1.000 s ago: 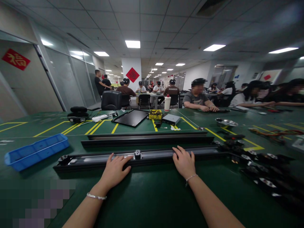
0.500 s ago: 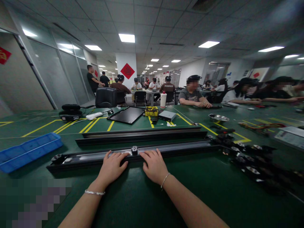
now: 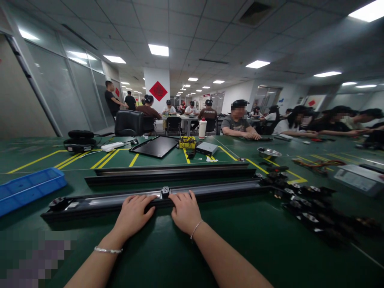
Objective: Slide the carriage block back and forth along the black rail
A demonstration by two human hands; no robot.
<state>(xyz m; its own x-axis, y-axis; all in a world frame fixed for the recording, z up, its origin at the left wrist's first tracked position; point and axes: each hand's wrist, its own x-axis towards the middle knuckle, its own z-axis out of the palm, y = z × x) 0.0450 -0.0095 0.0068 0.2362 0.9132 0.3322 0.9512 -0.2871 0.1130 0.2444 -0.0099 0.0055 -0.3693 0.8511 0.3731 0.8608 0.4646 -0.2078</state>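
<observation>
The left hand [image 3: 133, 214] is loose, with its fingers lying over the near edge of the long black bar [image 3: 216, 189] and its thumb held apart. The right hand [image 3: 186, 214] lies loosely on that edge too, its fingers a bit bent and spread. A small block [image 3: 165, 192] sits in the bar between them (fingertips from both sides come right up beside it). The bar lies on the green table [image 3: 162, 256]. Just behind the bar is a second bar [image 3: 171, 173]. Near the bar's left end is a blue box [image 3: 33, 188]. By its right end is a heap of dark parts [image 3: 310, 216].
</observation>
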